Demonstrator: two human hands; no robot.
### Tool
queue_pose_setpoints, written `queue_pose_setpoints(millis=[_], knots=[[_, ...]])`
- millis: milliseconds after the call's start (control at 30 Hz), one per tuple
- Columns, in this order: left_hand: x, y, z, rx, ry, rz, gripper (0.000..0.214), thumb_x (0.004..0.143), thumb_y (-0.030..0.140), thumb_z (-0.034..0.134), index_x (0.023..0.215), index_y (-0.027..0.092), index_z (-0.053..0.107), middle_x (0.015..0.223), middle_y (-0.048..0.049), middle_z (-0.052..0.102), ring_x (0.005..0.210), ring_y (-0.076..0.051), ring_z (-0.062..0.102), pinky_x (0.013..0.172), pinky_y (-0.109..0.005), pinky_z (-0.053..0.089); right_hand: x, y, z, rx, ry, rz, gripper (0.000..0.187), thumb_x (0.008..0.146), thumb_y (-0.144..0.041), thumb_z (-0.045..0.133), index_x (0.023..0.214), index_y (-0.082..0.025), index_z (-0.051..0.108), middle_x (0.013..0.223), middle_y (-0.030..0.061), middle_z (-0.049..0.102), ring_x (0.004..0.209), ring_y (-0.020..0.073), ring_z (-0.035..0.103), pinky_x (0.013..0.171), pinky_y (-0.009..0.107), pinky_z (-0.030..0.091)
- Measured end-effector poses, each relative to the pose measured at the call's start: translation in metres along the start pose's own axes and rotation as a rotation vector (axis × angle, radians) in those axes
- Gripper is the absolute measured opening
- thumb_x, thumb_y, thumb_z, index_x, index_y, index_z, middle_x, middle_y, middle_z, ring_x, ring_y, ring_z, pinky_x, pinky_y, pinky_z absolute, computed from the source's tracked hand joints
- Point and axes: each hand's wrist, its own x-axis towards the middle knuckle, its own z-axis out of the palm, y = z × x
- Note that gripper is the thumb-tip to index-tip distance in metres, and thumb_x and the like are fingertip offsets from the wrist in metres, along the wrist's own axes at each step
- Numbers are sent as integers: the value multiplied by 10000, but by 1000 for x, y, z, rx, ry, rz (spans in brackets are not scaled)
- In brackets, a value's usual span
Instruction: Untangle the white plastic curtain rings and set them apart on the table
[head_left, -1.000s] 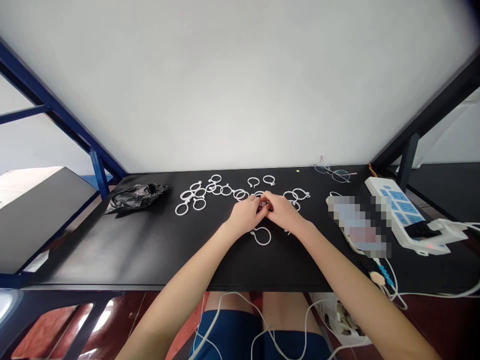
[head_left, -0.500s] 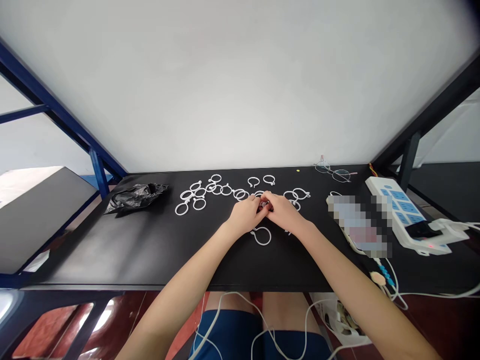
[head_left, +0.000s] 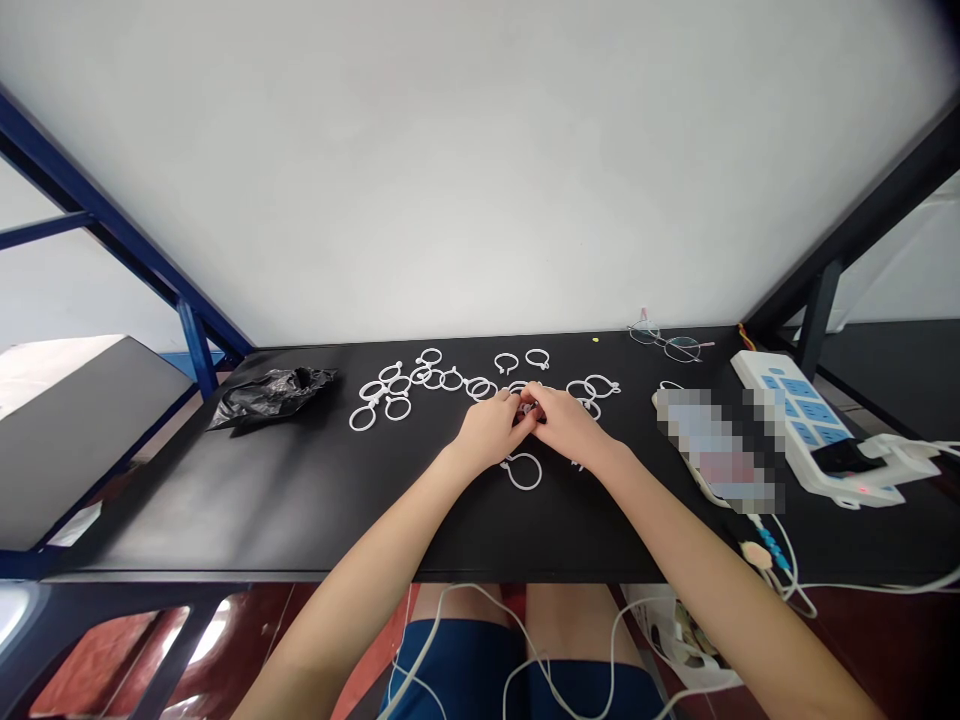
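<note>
My left hand and my right hand meet over the middle of the black desk, fingertips pinched together. Between them shows a small pale part of a white plastic curtain ring, mostly hidden by my fingers. One loose curtain ring lies just below my hands, on the near side. Two more, an upper ring and its neighbour, are beyond them. To the right is a small overlapping group of rings; to the left, several rings spread in a loose cluster.
A crumpled black plastic bag is on the left of the desk. Eyeglasses lie at the back right. A blurred-out phone with a cable and a white power strip occupy the right side. White cables hang across my lap.
Almost nothing differs. Both hands stay pinched together in the same place, with at most a tiny shift of the fingers; the rings on the desk have not moved.
</note>
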Motion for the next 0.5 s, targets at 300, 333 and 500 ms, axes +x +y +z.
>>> queue_pose_setpoints(millis=[300,333,500], knots=[[0,1,-1,-1,-8,-6,341,948,423,374,979,178,608,908,-51,614,782,-179,615,666,-278,467,0,0,0,-3,-3,3,191,746,-65,474,858,-219,476,873,17,625,731,145,556,612,237,357],[0,1,-1,-1,-7,-7,342,948,424,373,981,178,608,910,-51,615,783,-179,615,665,-277,466,-1,0,0,-4,-3,4,194,746,-63,474,860,-219,479,874,18,625,732,145,556,613,237,358],[0,2,-2,3,-13,-11,336,949,418,373,983,177,605,914,-50,616,788,-179,614,663,-272,461,-1,0,0,-8,-5,9,195,745,-63,481,862,-219,484,853,15,621,725,145,552,610,235,358]])
